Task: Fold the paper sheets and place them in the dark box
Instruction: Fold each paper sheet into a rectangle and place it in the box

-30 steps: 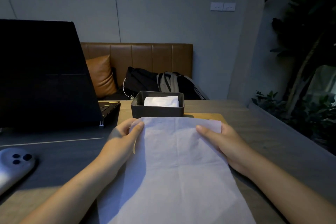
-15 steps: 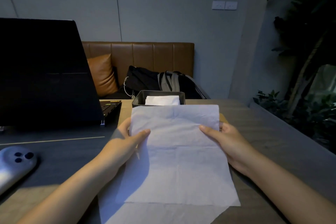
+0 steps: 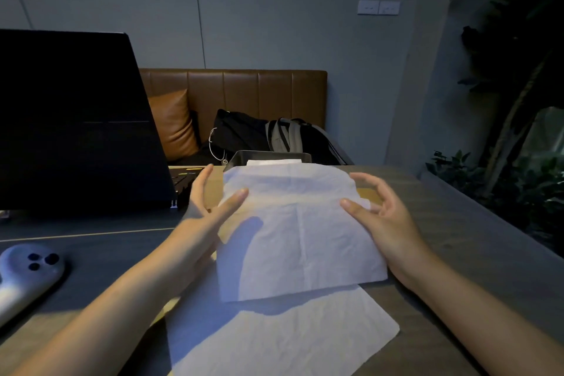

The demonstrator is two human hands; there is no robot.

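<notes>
Your paper sheet [image 3: 300, 235] hangs lifted between your fingers, its lower half doubled over another sheet [image 3: 283, 342] on the table [image 3: 476, 256]. Your left hand [image 3: 204, 217] and right hand [image 3: 381, 220] pinch its side edges, other fingers spread. The dark box [image 3: 268, 157] sits beyond your fingertips.

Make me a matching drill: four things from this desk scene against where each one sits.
Things:
1. laptop
2. dark box
3. held sheet
4. controller

Places:
A. between both hands
B. far left, near edge
C. behind the held sheet
D. left, lid up

Pairs: 1-D, 2-C, 3-A, 4-B
</notes>
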